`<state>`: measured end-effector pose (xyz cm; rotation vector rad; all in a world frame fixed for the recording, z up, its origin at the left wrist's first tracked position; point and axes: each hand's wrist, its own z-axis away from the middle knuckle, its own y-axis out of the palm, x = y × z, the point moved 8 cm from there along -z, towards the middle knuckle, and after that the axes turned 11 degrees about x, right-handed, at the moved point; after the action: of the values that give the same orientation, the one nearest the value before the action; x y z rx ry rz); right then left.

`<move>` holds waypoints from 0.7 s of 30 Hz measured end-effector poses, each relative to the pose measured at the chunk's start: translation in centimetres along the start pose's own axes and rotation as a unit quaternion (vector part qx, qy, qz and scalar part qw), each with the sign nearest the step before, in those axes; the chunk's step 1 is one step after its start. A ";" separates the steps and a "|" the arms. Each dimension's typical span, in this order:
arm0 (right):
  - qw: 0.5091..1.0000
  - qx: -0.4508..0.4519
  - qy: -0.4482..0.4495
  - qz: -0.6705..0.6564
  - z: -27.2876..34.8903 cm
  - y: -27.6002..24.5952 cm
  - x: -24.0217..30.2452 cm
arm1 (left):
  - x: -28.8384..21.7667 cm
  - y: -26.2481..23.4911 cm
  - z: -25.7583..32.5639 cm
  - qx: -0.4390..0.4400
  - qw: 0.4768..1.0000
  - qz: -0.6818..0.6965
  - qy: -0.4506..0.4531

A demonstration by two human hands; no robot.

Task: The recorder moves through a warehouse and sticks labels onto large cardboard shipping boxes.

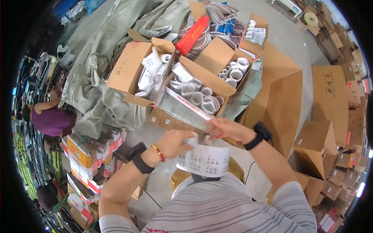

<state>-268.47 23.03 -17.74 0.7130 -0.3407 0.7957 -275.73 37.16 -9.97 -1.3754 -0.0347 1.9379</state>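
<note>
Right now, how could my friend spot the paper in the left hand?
Find the striped shirt. At its upper edge, the left hand holds a white printed sheet. Unlike the white rolls in the cardboard boxes, it hangs open outside them.

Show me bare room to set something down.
Widest: grey floor, between the small open carton and the yellowish roll. Smaller floor gaps, crossed by cables, flank the mustard trousers. Beyond the left hand and right hand it's crowded: open cartons packed with paper rolls.

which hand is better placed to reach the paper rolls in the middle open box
Probably the right hand: it appears nearer the middle open box and its paper rolls, while the left hand is farther off and holds the printed paper.
</note>
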 end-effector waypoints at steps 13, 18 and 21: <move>0.879 -0.079 -0.175 0.437 4.3 3.2 4.0 | 0.0 1.3 -1.2 0.022 0.997 0.077 -0.022; 0.854 -0.069 -0.231 0.461 4.1 3.8 4.9 | 0.3 1.6 -1.6 -0.025 0.995 0.095 0.000; 0.867 -0.054 -0.211 0.448 3.4 4.0 4.7 | 0.0 1.1 -1.8 -0.054 0.992 0.109 0.031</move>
<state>-268.40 25.10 -11.05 0.6033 -1.1627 1.4833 -274.85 35.66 -11.15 -1.5650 0.0421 2.0967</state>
